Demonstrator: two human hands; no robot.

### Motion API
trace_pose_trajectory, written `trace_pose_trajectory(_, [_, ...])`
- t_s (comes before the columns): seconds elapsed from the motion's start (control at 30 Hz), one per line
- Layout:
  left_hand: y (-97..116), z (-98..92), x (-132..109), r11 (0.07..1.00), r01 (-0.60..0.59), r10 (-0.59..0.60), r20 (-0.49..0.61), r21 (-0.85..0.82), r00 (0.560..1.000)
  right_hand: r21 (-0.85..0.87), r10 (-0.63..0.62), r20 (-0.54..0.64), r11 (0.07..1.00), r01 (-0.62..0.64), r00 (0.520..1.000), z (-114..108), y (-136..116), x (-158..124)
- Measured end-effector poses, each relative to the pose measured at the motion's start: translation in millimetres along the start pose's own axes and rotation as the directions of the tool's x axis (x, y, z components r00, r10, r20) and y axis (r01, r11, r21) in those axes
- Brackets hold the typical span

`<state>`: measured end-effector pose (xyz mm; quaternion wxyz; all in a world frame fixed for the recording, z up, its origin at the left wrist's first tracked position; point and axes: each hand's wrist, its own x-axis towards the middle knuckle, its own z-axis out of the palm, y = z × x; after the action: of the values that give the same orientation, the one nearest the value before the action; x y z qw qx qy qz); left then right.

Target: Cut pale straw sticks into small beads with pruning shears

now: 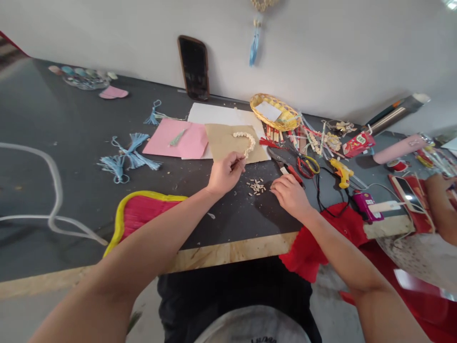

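Observation:
My left hand [226,172] is closed in a pinch at the near end of a curved strand of small cream pieces [252,139]. The strand arcs over a sheet of brown paper [221,140]. To the right, my right hand [290,191] has its fingertips pressed together low over the dark table; whatever may be between them is too small to make out. Between both hands lies a little pile of short pale cut pieces [256,186]. Pliers with red handles [294,174] lie just behind my right hand.
A pink sheet [171,136] and blue tassels [134,152] lie left. Behind are a phone [194,69] and a wicker basket [276,121]. Scissors [307,166], a yellow glue gun [342,172] with cords, and red cloth [335,228] lie right, beyond which another person's arm [441,205] shows.

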<state>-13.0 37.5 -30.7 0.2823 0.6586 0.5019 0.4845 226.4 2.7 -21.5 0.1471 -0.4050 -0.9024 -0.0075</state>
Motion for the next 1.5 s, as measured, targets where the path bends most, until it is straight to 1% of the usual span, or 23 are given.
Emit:
trace_pose_trajectory(0.17, [1.2, -1.2, -2.2, 0.999, -0.01, 0.009, 0.004, 0.041, 1.0, -0.084, -0.009, 0.053, 0.996, 0.014, 0.999, -1.8, -4.2, 3.4])
trace_pose_trajectory(0.27, [2.1, -2.0, -5.8, 0.998, -0.019, 0.019, 0.003, 0.052, 1.0, -0.103, -0.025, 0.076, 0.994, 0.033, 0.997, -11.4, 1.4, -2.5])
trace_pose_trajectory(0.33, [3.4, -1.6, -8.5, 0.998, -0.034, 0.034, 0.006, 0.05, 0.999, -0.124, 0.019, 0.042, 0.992, -0.014, 0.999, -22.0, 9.9, -11.2])
trace_pose_trajectory(0.4, [5.1, -0.8, -10.6, 0.997, -0.053, 0.053, 0.014, 0.052, 0.999, -0.14, 0.111, -0.041, 0.983, -0.115, 0.993, -32.6, 19.3, -22.8])
trace_pose_trajectory(0.43, [6.0, -0.3, -11.2, 0.996, -0.062, 0.061, 0.02, 0.056, 0.998, -0.143, 0.137, -0.068, 0.979, -0.146, 0.988, -36.7, 23.2, -29.3])
trace_pose_trajectory(0.5, [7.3, 0.4, -11.6, 0.995, -0.076, 0.074, 0.027, 0.062, 0.997, -0.139, 0.16, -0.064, 0.976, -0.167, 0.985, -41.2, 27.8, -42.6])
trace_pose_trajectory(0.63, [7.0, 0.7, -10.6, 0.996, -0.062, 0.061, 0.015, 0.066, 0.998, -0.115, 0.169, 0.019, 0.979, -0.166, 0.985, -37.1, 24.8, -64.1])
trace_pose_trajectory(0.87, [5.7, 1.7, -11.8, 0.997, -0.049, 0.048, 0.022, 0.059, 0.999, -0.079, 0.191, -0.008, 0.978, -0.191, 0.982, -28.3, 16.9, -79.6])
trace_pose_trajectory(1.03, [7.2, 2.1, -12.4, 0.997, -0.047, 0.044, 0.038, 0.069, 0.998, -0.025, 0.201, -0.095, 0.979, -0.205, 0.975, -19.3, 18.4, -79.7])
trace_pose_trajectory(1.1, [7.8, 1.7, -12.4, 0.997, -0.04, 0.036, 0.045, 0.073, 0.998, -0.021, 0.205, -0.112, 0.978, -0.208, 0.972, -16.8, 17.1, -77.2])
trace_pose_trajectory(1.17, [8.4, 1.3, -12.6, 0.996, -0.036, 0.032, 0.054, 0.078, 0.998, -0.035, 0.209, -0.105, 0.976, -0.213, 0.972, -16.1, 14.0, -74.6])
trace_pose_trajectory(1.37, [10.0, 1.8, -13.3, 0.998, -0.035, 0.032, 0.06, 0.048, 0.998, -0.145, 0.224, -0.025, 0.963, -0.225, 0.974, -18.0, 5.3, -71.4])
trace_pose_trajectory(1.43, [9.6, 2.3, -13.7, 0.999, -0.033, 0.032, 0.054, 0.028, 0.998, -0.171, 0.231, -0.034, 0.957, -0.234, 0.972, -19.4, 7.3, -71.2])
trace_pose_trajectory(1.5, [8.5, 2.7, -13.9, 0.999, -0.034, 0.033, 0.054, 0.018, 0.998, -0.183, 0.247, -0.088, 0.948, -0.26, 0.965, -22.0, 13.3, -71.0])
